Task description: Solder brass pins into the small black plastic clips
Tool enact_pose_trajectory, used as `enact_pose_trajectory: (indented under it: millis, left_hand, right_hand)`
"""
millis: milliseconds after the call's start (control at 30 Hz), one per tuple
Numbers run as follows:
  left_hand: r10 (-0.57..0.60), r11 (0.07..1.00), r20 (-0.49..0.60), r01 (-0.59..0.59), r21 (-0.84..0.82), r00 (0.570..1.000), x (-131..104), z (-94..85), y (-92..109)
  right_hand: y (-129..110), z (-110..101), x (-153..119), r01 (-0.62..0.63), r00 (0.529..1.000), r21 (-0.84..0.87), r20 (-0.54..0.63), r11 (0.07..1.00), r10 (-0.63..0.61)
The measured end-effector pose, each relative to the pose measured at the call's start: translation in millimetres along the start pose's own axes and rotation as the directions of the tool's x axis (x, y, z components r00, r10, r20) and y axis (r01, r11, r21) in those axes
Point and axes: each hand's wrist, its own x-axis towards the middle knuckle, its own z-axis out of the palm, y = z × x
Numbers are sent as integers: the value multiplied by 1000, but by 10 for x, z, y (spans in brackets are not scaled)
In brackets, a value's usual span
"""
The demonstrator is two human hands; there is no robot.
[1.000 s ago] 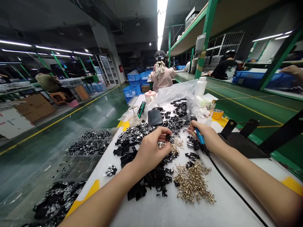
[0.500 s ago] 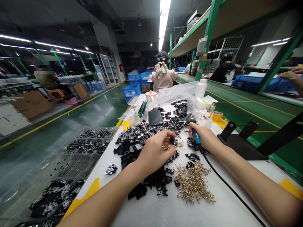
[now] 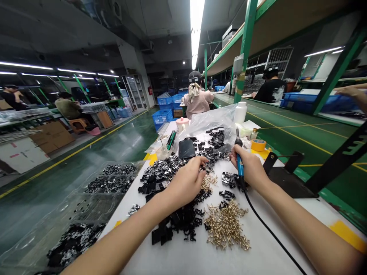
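Observation:
My right hand (image 3: 250, 168) is wrapped round the blue handle of a soldering iron (image 3: 240, 165), its metal tip pointing up and away; a black cord trails from it toward the front edge. My left hand (image 3: 187, 179) reaches over the heap of small black parts (image 3: 160, 168), fingers curled toward the thumb. Whatever lies between those fingertips is too small and hidden to make out. Close by the left fingertips is a small cluster of brass-coloured bent pins (image 3: 208, 182). A larger pile of such pins (image 3: 226, 225) lies nearer me.
Behind the heap lies a black phone (image 3: 186, 148). A plastic bag (image 3: 212, 121), a white bottle (image 3: 240, 112), a lidded mug (image 3: 182, 124) and a tape roll (image 3: 258, 144) stand farther back. A black metal bracket (image 3: 289, 179) is at right, a compartmented clear tray (image 3: 94, 206) at left.
My left hand has drawn back slightly left, and the black part seen at its fingertips no longer shows. My right hand has turned the soldering iron more upright, its tip now in clear view.

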Motion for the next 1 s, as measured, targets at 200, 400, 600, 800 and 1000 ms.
enact_pose_trajectory:
  millis: [200,400,600,800,1000]
  left_hand:
    - [32,999,33,-32,-13,999,715,485,-242]
    - [38,999,31,-37,-39,999,859,660,-397]
    - [79,993,86,-70,-96,993,602,535,-242]
    - [87,992,81,-80,-93,993,706,630,-209]
    - [139,989,154,-128,-76,978,740,803,-108]
  right_hand:
    - [-43,-131,-5,16,975,112,-221,994,9]
    - [-96,-164,-2,53,964,162,-266,985,-8]
    - [-146,-167,-18,68,965,197,-262,978,-14]
    - [-151,-170,-40,88,956,202,-292,975,-25]
    - [-117,-188,-32,87,949,195,-315,977,-22]
